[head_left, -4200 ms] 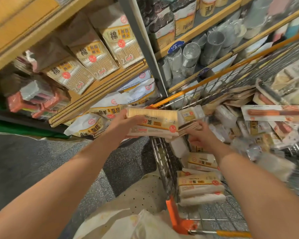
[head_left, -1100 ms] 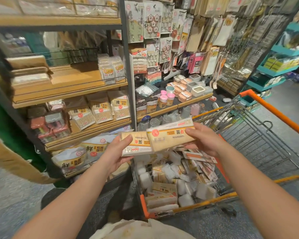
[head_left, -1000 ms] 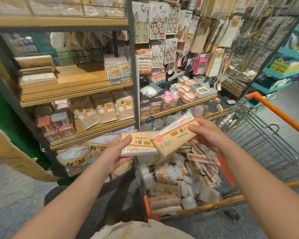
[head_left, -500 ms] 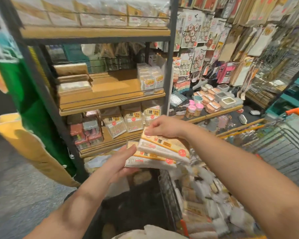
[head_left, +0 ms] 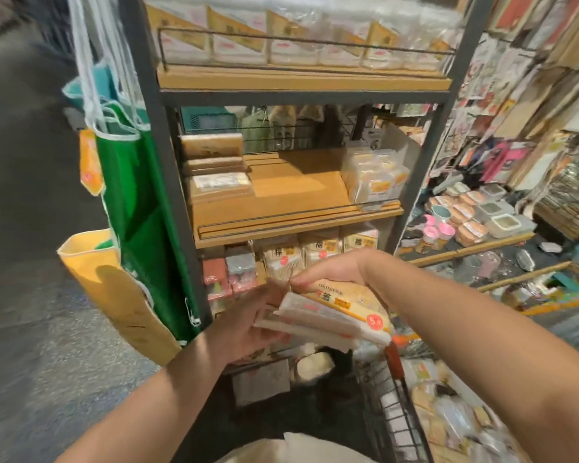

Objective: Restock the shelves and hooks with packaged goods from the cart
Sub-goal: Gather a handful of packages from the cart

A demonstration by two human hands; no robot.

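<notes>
Both hands hold a stack of flat yellow-and-white plastic toothpick packets (head_left: 331,312), the left hand (head_left: 248,325) cupping it from beneath, the right hand (head_left: 328,269) gripping its top, above the wire cart (head_left: 395,396), before the wooden shelf (head_left: 295,212).

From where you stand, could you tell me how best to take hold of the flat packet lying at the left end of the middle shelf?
Pinch the flat packet by its near long edge, coming from the front: it lies flat atop a stack, boxes behind it.
</notes>
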